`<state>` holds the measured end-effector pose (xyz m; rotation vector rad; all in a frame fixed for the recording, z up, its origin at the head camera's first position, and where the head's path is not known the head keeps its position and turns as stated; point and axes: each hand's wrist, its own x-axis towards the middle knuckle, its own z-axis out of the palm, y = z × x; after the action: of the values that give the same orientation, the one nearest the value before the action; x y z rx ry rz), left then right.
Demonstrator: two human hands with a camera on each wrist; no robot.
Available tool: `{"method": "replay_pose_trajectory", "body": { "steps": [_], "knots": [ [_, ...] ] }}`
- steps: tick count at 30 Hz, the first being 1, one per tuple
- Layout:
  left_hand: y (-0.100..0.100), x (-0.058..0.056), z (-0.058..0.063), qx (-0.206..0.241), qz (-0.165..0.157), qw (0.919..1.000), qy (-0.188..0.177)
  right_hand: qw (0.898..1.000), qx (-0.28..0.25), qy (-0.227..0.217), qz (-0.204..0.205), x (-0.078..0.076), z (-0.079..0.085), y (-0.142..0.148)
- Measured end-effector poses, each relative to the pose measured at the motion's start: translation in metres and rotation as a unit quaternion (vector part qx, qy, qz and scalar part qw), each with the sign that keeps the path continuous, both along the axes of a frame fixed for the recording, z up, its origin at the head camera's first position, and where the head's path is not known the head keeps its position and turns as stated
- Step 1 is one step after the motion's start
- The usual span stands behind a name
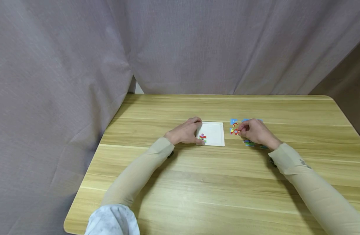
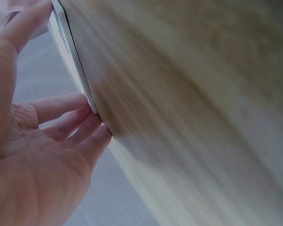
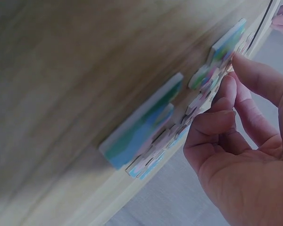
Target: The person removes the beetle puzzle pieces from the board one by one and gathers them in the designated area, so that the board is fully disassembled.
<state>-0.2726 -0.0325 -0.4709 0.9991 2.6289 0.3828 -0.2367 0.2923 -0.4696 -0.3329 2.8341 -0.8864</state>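
A shallow white puzzle tray (image 1: 213,132) lies on the table, with a colourful jigsaw piece (image 1: 202,137) in its front left corner. My left hand (image 1: 187,131) holds the tray by its left side, thumb at the front corner and fingers at the back; the left wrist view shows the fingertips on the tray's edge (image 2: 80,70). To the right of the tray, my right hand (image 1: 256,132) pinches a red and yellow jigsaw piece (image 1: 234,131) at its right side, low over the table. Its fingertips partly hide the piece.
Several loose jigsaw pieces lie around and under the right hand, among them a blue one (image 1: 233,121) behind and a green one (image 1: 249,143) in front. A green and blue piece (image 3: 141,127) is nearest the right wrist camera. Grey curtains (image 1: 197,49) hang behind the wooden table (image 1: 197,189).
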Motion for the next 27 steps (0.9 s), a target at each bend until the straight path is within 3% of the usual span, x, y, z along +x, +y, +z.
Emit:
{"method": "replay_pose_trajectory", "body": {
  "steps": [14, 27],
  "knots": [
    [0.000, 0.000, 0.000, -0.007, 0.001, 1.0000, 0.000, 1.000, -0.014, 0.009, -0.007, 0.006, 0.007, -0.017],
    [0.002, -0.001, -0.001, -0.010, 0.002, 0.9999, 0.008, 0.999, -0.024, 0.020, 0.041, 0.011, 0.006, -0.063]
  ]
}}
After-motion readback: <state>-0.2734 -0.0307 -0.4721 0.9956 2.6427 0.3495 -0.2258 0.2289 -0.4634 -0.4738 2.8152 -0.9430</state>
